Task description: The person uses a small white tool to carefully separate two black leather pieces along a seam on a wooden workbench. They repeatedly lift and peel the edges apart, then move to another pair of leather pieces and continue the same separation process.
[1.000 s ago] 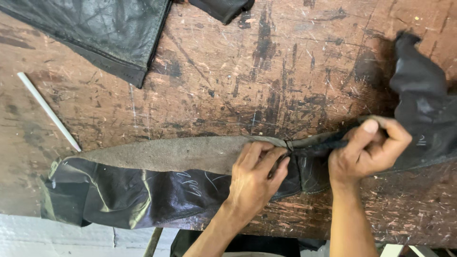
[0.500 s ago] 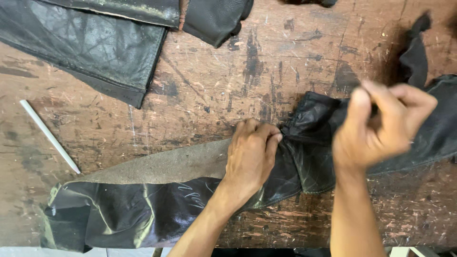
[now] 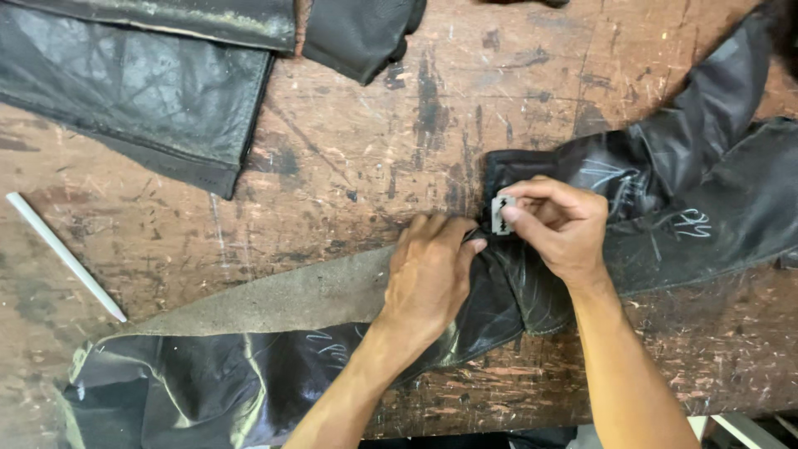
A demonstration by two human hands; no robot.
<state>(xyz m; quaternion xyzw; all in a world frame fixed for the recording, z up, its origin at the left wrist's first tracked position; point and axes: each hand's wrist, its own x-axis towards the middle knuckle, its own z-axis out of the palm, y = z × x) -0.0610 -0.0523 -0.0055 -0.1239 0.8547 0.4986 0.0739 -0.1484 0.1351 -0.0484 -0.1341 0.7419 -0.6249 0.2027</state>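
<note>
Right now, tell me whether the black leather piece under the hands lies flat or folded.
Folded. The black leather piece bunches under the left hand, its tan underside turned up.

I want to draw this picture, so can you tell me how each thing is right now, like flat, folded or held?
Left hand: pressed palm-down on the leather strip.
Right hand: fingers pinching a small razor blade.
Razor blade: held upright at the strip's seam.
Black leather strip: lying across the table, bunched and creased, grey underside partly showing.
Black leather pieces: lying flat, untouched.
White stick: lying loose on the table.
Wooden table: scratched and stained.
</note>
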